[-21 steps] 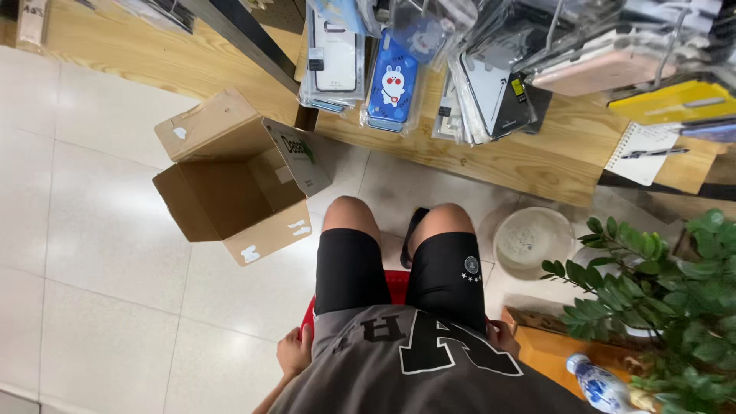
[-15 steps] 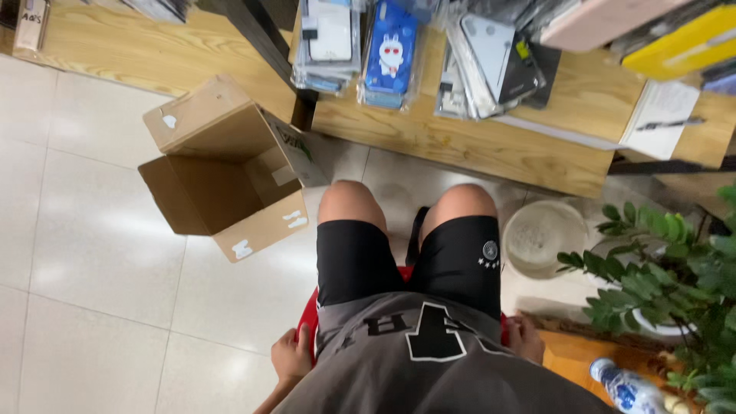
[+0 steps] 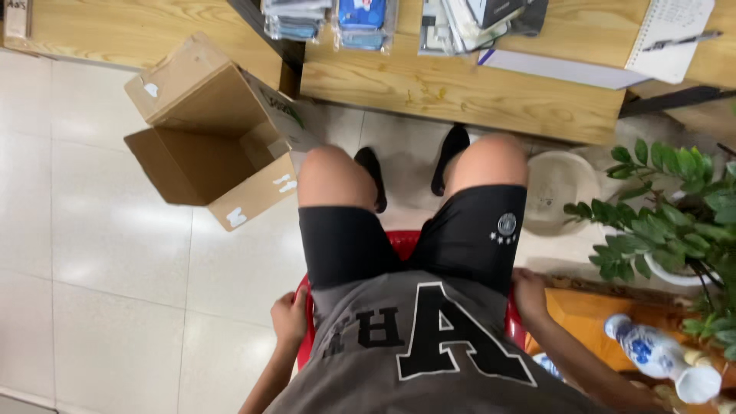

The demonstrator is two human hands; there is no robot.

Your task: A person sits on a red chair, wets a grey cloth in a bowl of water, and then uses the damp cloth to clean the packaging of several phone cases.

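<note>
our left hand (image 3: 290, 316) grips the left edge of the red stool (image 3: 402, 244) under us, fingers curled over its rim; our right hand (image 3: 530, 290) clasps the opposite edge. an open cardboard box (image 3: 211, 138) stands on the floor by our left knee, a potted plant (image 3: 675, 215) at right.
</note>
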